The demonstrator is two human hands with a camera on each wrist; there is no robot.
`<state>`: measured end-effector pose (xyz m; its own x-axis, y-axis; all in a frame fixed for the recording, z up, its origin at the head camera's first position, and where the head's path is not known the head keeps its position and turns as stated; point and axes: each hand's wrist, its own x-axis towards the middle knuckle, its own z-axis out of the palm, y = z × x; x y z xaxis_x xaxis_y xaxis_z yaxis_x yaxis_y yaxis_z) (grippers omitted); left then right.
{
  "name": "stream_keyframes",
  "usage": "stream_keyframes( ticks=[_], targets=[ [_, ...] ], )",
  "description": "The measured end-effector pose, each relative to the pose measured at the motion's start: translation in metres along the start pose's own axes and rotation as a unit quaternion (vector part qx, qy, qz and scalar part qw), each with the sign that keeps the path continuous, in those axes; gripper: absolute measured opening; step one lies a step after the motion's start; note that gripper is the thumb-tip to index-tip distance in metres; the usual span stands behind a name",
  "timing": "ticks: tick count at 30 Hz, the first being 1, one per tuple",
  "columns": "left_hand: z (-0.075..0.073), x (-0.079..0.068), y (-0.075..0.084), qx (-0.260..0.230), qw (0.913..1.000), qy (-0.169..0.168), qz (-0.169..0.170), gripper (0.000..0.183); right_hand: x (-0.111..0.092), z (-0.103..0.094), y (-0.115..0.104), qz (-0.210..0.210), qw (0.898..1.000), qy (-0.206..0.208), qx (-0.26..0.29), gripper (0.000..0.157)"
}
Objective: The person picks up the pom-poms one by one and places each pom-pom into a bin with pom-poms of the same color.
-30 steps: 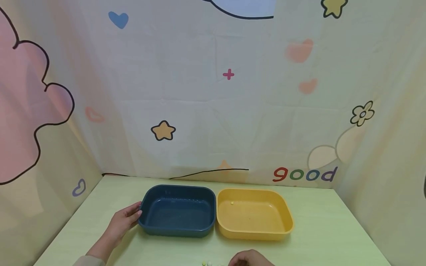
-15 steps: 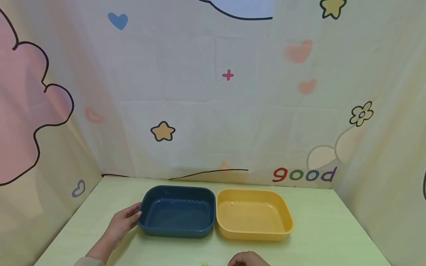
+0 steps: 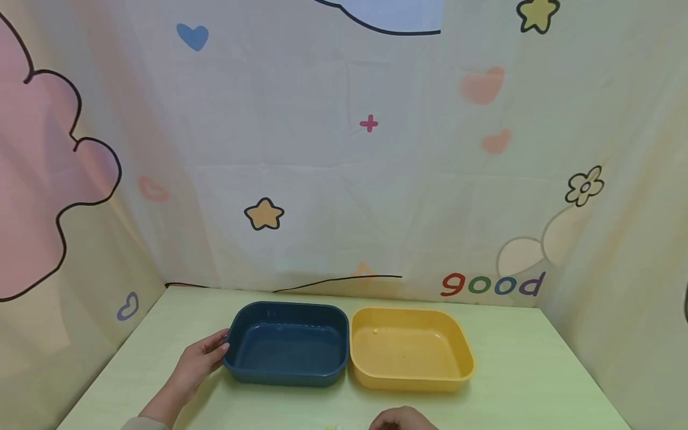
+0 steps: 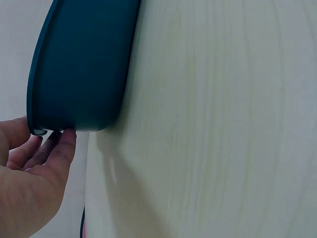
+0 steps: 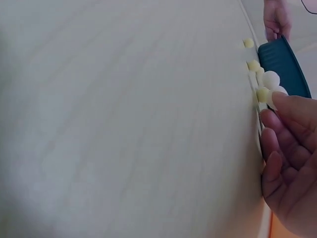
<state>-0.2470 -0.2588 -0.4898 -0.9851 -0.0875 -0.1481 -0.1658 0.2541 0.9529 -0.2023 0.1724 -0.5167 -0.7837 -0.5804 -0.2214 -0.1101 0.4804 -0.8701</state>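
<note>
A dark blue tray stands on the pale table, its long side facing me. My left hand holds its left end; in the left wrist view the thumb is at the rim and the fingertips touch the outer wall. To its right is a yellow tray with a tiny yellow piece inside. At the bottom edge of the head view my right hand is bent over the table. In the right wrist view its thumb and forefinger pinch a small white ball, partly hidden, beside another white ball.
Several small yellow balls lie in a loose row near the right hand, mostly below the head view. A printed cloth encloses the table at the back and sides.
Both hands and both trays stay nearly in place. The whole head view has shifted slightly downward, so less of the small balls shows at the bottom edge.
</note>
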Motion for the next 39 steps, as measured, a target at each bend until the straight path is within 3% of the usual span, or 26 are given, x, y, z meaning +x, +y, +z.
stream_keyframes(
  ticks=[5, 14, 21, 27, 35, 39],
  targets=[
    [0.001, 0.000, 0.000, 0.002, 1.0000, -0.003, 0.003, 0.051, -0.003, -0.006, -0.003, 0.036, 0.999, 0.006, 0.040, 0.015],
    [0.001, -0.002, -0.001, -0.004, 0.9999, -0.001, 0.009, 0.051, -0.005, -0.013, -0.009, 0.093, 0.993, 0.033, 0.064, 0.017],
    [0.000, -0.001, -0.002, -0.008, 0.9999, 0.000, 0.007, 0.051, -0.006, -0.019, -0.015, 0.086, 0.989, 0.033, 0.118, 0.020],
    [0.000, 0.000, -0.002, -0.010, 0.9999, 0.000, 0.003, 0.051, -0.005, -0.021, -0.015, 0.074, 0.991, 0.028, 0.110, 0.019],
    [0.000, 0.001, -0.001, -0.004, 1.0000, 0.001, 0.002, 0.051, 0.012, -0.018, 0.028, 0.105, 0.989, 0.025, 0.102, 0.021],
    [0.000, 0.000, -0.001, -0.007, 1.0000, 0.001, 0.002, 0.051, 0.010, -0.017, 0.019, 0.099, 0.993, 0.017, 0.069, 0.017]
  ],
)
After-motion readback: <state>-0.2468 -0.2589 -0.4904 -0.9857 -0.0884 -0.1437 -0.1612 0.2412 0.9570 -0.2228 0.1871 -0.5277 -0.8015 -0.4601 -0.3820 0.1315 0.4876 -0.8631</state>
